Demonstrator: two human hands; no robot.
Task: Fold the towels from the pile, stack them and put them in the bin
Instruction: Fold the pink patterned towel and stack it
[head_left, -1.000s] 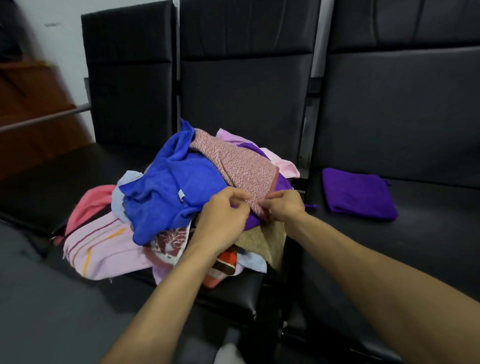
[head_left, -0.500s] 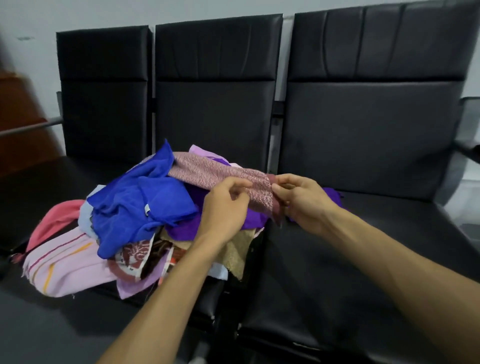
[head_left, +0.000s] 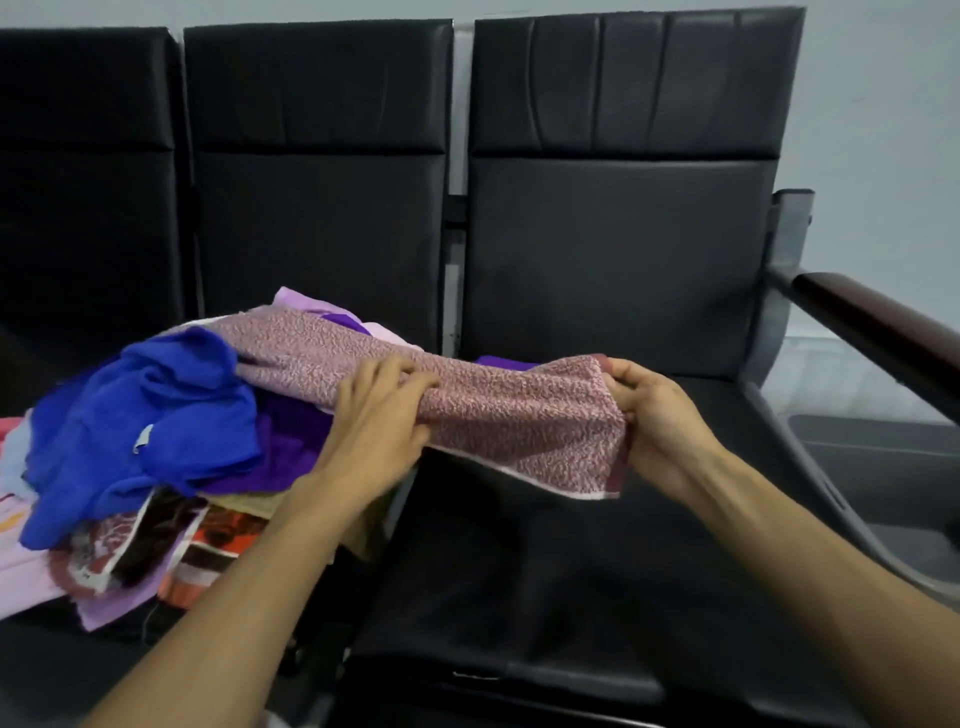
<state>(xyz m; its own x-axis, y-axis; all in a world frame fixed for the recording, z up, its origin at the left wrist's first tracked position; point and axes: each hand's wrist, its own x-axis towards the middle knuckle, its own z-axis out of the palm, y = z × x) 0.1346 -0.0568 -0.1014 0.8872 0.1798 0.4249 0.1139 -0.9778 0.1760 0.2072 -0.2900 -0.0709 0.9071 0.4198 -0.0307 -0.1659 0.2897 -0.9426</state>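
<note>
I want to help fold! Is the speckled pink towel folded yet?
Not folded. The speckled pink towel is stretched between the left hand and right hand, its far end still lying on the towel pile.

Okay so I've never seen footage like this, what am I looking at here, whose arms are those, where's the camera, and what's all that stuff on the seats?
There is no machine here. The two bare arms belong to a person, and the single camera sits on that person's head, looking forward and down, so you see roughly what they see.

In front of them is a row of black padded seats. On the middle seat lies a loose pile of towels in many colours, with a bright blue towel on top and a striped orange one lower down.

The person is pulling one pink speckled towel out of the pile. The left hand pinches it near its middle, and the right hand grips its end over the right seat. A bit of purple cloth peeks out behind it. No bin shows in this picture.
</note>
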